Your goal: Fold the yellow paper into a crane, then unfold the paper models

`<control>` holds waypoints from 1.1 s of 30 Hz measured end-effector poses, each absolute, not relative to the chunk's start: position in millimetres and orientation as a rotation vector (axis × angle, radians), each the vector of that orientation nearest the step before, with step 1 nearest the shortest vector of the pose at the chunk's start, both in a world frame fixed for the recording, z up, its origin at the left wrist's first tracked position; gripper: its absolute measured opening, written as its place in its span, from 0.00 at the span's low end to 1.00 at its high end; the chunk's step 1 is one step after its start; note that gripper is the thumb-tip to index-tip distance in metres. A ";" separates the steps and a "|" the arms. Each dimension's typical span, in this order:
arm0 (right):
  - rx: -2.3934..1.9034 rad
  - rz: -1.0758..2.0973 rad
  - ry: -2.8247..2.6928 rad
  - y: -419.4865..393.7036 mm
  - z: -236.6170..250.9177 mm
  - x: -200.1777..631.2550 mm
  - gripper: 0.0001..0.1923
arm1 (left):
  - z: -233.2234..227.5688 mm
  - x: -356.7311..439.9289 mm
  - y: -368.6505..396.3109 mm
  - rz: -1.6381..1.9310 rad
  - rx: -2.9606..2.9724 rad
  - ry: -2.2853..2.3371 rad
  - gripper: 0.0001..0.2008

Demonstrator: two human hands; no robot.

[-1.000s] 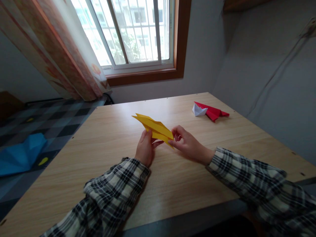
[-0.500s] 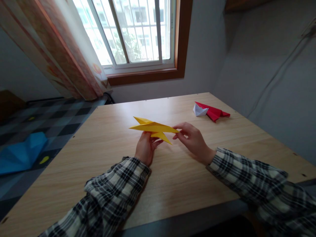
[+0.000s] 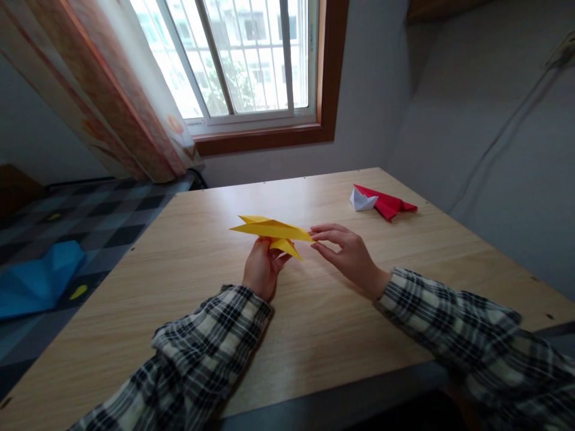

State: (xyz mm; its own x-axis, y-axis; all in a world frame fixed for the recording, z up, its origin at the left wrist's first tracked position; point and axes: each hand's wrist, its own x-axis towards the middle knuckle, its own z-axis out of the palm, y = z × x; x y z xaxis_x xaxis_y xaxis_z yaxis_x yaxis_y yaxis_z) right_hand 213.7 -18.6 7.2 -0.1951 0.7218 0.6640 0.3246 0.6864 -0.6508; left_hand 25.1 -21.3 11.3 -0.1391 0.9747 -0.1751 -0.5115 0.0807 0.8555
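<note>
A yellow origami figure point(image 3: 274, 228) with long pointed folds is held above the wooden table point(image 3: 188, 269). My left hand point(image 3: 260, 269) grips it from below, with the fingers around its lower part and partly hidden by the paper. At its right-hand tip, my right hand point(image 3: 348, 254) has thumb and forefinger on either side of the paper, the other fingers stretched out above. Towards the far right corner lie a small white paper boat point(image 3: 362, 200) and a red folded-paper piece point(image 3: 390, 203), close against each other.
Left of the table, a blue folded-paper piece point(image 3: 42, 281) rests on a checked cloth point(image 3: 112, 200). A patterned curtain point(image 3: 121, 90) hangs beside the barred window point(image 3: 242, 60). A cable point(image 3: 498, 134) runs down the right wall.
The yellow origami figure has shifted slightly left and tilted a little in my left hand. My right hand's fingers have straightened somewhat near its tip.
</note>
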 end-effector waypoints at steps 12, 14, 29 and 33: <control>-0.929 0.498 -1.737 -14.7 -1.5 214.8 0.13 | -4.7 25.8 -25.4 1.386 0.939 0.967 0.14; -0.936 0.471 -1.758 -14.0 -2.2 215.4 0.16 | -7.0 25.4 -25.4 1.378 0.994 0.974 0.15; -0.969 0.377 -1.835 -15.2 7.1 214.9 0.05 | -8.0 22.5 -28.3 1.317 1.229 1.050 0.17; -0.951 0.497 -1.793 -17.0 4.4 214.3 0.01 | -5.3 24.4 -29.5 1.295 1.211 0.999 0.21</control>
State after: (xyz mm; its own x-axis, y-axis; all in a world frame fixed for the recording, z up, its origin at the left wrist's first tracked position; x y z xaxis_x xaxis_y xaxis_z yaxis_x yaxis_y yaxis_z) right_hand 214.3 -17.0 4.4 -0.1861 0.7905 0.5835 0.3777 0.6058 -0.7003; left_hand 24.4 -29.5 -5.3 0.0649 0.9919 0.1091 -0.1456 -0.0988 0.9844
